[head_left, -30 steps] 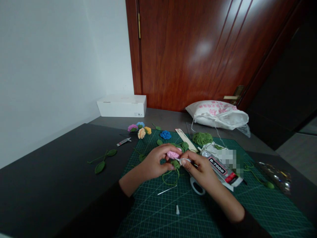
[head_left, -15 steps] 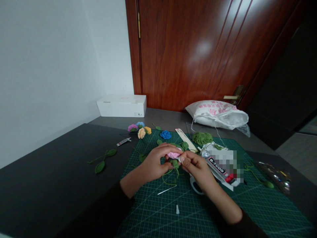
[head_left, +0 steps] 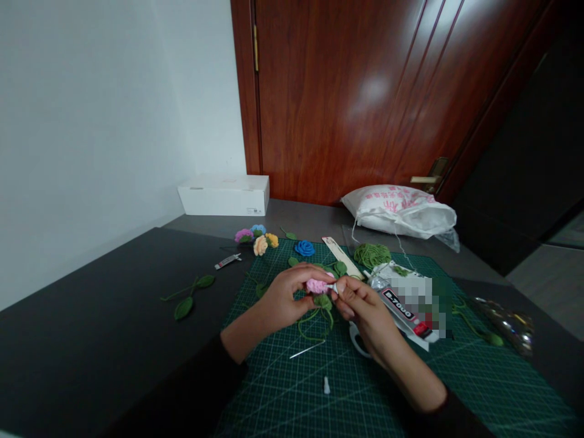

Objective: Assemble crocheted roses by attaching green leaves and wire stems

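Note:
My left hand (head_left: 287, 295) is closed around a pink crocheted flower (head_left: 316, 286) above the cutting mat. Green crocheted leaves (head_left: 322, 301) and trailing green yarn hang just below the flower. In my right hand (head_left: 362, 301) I pinch a small glue tube (head_left: 334, 288), mostly hidden by the fingers, its white nozzle pointing left against the flower's edge. A small white cap (head_left: 326, 385) and a thin metal needle (head_left: 307, 349) lie on the mat in front of my hands. Beneath my right wrist a white scissor handle (head_left: 359, 340) shows in part.
On the green cutting mat (head_left: 283, 401) are a blue crocheted rose (head_left: 305, 247), green yarn (head_left: 371, 255), a pale strip (head_left: 342, 257) and a B-7000 glue package (head_left: 404, 310). Small flowers (head_left: 260, 245), another tube (head_left: 227, 261) and leaves (head_left: 184, 308) lie left. Behind stand a white box (head_left: 225, 194) and bag (head_left: 396, 210).
The glue tube's nozzle now shows, turned leftward to the pink flower's edge, as my right hand has shifted slightly. More of the flower is uncovered. My left hand keeps its hold.

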Demonstrator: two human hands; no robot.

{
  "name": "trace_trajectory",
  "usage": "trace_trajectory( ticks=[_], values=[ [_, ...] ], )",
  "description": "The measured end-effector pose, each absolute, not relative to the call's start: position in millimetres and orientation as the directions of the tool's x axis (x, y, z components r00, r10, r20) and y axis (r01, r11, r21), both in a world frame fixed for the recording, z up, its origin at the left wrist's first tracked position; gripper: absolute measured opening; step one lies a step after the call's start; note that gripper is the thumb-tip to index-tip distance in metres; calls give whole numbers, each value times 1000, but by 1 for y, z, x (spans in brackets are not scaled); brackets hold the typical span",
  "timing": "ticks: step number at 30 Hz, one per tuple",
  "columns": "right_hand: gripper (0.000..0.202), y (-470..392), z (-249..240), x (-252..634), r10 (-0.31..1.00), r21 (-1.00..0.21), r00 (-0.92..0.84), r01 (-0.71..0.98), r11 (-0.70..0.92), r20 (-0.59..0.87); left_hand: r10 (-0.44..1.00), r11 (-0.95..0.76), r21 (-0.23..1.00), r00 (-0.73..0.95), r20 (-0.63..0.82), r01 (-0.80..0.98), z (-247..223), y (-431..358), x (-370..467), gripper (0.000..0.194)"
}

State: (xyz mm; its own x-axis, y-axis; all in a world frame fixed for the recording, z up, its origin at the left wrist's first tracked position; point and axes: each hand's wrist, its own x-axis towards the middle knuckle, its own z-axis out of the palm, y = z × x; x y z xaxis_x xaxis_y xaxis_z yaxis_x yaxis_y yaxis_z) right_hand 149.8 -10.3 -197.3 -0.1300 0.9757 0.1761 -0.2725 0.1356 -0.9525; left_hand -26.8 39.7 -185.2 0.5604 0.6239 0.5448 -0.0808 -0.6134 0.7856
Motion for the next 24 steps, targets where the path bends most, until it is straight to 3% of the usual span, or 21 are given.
trace_trajectory(
  ticks=[7, 12, 16, 24],
  values=[
    [31, -7, -201, 154, 949, -954, -170, -188, 234, 267, 685, -449, 875, 558, 468, -182, -186, 38, -26, 33],
    [28, -8, -206, 159, 926, -925, -116, 87, 371, 360, 711, -354, 912, 574, 406, -207, -188, 39, -27, 38],
    [21, -10, -199, 164, 861, -777, -150, 376, 505, 486, 731, -270, 932, 578, 362, -242, -188, 39, -27, 36],
    [14, -6, -196, 176, 679, -435, -287, 590, 681, 675, 729, -254, 922, 568, 381, -293, -188, 41, -27, 36]
  ],
)
